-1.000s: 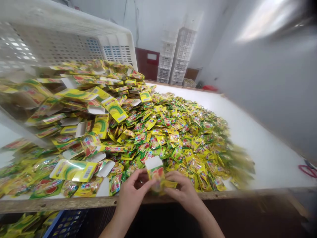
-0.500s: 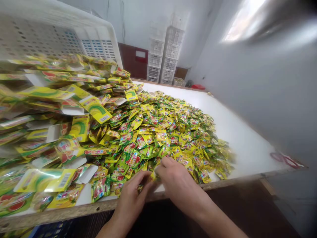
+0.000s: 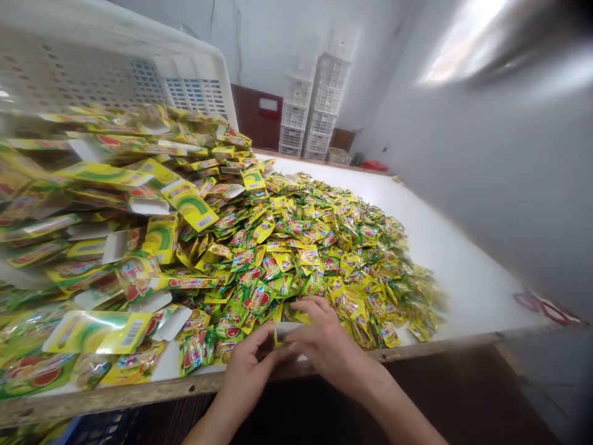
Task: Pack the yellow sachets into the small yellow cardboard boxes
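My left hand is closed around a small carton at the table's front edge. Only a pale flap or inner side of it shows; the fingers cover most of the rest. Against the carton's right side is my right hand, its fingers stretched out and apart, with nothing visibly gripped. Just beyond both hands lies a heap of small shiny yellow and green sachets printed with fruit. To the left, yellow and green cartons are piled up, several with white end flaps standing open.
A white plastic crate lies tipped behind the cartons. Red-handled scissors rest at the right corner of the white tabletop. Stacked crates stand by the back wall, and a blue crate shows below the table.
My right hand's fingers have gone from pinched together to spread apart by the carton. A pale flap of the carton now shows. My left hand keeps its hold, and the view has shifted slightly.
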`<action>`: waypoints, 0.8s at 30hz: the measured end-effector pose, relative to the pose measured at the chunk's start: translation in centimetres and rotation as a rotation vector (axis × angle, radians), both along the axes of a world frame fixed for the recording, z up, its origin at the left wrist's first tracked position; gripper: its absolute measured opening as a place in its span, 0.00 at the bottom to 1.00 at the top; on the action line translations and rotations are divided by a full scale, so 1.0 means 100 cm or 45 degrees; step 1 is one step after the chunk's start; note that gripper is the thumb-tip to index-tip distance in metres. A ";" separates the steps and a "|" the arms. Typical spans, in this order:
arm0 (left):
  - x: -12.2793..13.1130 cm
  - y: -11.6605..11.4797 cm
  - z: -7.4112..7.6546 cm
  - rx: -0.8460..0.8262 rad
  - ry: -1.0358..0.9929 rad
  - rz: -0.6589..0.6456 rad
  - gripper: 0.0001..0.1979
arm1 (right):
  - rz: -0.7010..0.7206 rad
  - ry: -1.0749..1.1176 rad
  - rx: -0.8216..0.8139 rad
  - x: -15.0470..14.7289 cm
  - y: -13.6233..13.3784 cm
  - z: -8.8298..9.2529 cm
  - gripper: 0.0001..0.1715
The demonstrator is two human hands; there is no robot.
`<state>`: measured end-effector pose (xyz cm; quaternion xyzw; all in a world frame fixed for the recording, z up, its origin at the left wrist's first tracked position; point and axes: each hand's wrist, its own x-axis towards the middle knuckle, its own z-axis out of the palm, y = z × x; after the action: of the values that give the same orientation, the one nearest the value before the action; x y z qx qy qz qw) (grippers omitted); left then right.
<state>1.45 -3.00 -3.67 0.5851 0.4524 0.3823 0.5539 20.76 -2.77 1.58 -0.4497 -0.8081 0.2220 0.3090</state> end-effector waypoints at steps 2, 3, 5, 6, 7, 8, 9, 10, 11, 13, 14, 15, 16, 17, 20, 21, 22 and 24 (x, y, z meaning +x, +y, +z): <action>-0.002 0.000 -0.001 -0.028 -0.045 -0.010 0.14 | -0.103 0.237 -0.095 0.001 -0.007 -0.008 0.09; -0.002 -0.001 -0.001 -0.054 -0.067 0.007 0.15 | -0.200 0.410 -0.170 0.001 -0.010 -0.013 0.09; -0.003 -0.001 0.001 -0.155 -0.115 0.055 0.16 | -0.372 0.803 -0.411 -0.002 -0.017 -0.025 0.05; -0.003 -0.001 0.004 -0.226 -0.142 0.060 0.17 | -0.399 0.977 -0.562 -0.005 -0.019 -0.031 0.06; -0.003 -0.001 0.009 -0.299 -0.169 0.055 0.17 | -0.379 1.111 -0.706 -0.008 -0.021 -0.036 0.07; -0.003 -0.001 0.014 -0.367 -0.195 0.045 0.16 | -0.327 1.195 -0.821 -0.010 -0.022 -0.040 0.08; -0.003 -0.001 0.019 -0.423 -0.215 0.033 0.16 | -0.259 1.222 -0.883 -0.012 -0.023 -0.042 0.08; -0.003 -0.001 0.025 -0.469 -0.226 0.029 0.16 | -0.196 1.201 -0.896 -0.012 -0.023 -0.042 0.08; -0.002 -0.001 0.029 -0.504 -0.232 0.029 0.16 | -0.147 1.148 -0.873 -0.012 -0.023 -0.041 0.08; -0.001 -0.001 0.034 -0.538 -0.244 0.021 0.17 | -0.123 1.001 -0.771 -0.011 -0.020 -0.036 0.05; 0.000 -0.001 0.033 -0.533 -0.250 0.011 0.18 | -0.158 0.922 -0.691 -0.011 -0.019 -0.033 0.05; 0.001 -0.001 0.031 -0.512 -0.253 0.013 0.18 | -0.214 0.846 -0.595 -0.010 -0.017 -0.031 0.07; 0.002 -0.002 0.026 -0.474 -0.248 0.045 0.17 | -0.273 0.778 -0.488 -0.010 -0.014 -0.029 0.10; 0.003 -0.002 0.020 -0.418 -0.233 0.106 0.16 | -0.315 0.726 -0.384 -0.011 -0.012 -0.028 0.12; 0.005 -0.001 0.000 -0.171 -0.115 0.354 0.15 | -0.278 0.717 -0.250 -0.014 -0.006 -0.027 0.13; 0.005 -0.001 -0.005 -0.086 -0.061 0.399 0.14 | -0.257 0.756 -0.264 -0.015 -0.004 -0.029 0.11; 0.005 0.000 -0.008 -0.014 -0.010 0.417 0.14 | -0.254 0.805 -0.295 -0.016 -0.003 -0.031 0.09; 0.005 0.001 -0.010 0.071 0.066 0.409 0.15 | -0.292 0.903 -0.369 -0.018 0.000 -0.036 0.07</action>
<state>1.90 -2.89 -4.68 0.5300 0.5436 0.4630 0.4574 18.97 -2.78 -2.02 -0.4715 -0.5560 0.4392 0.5250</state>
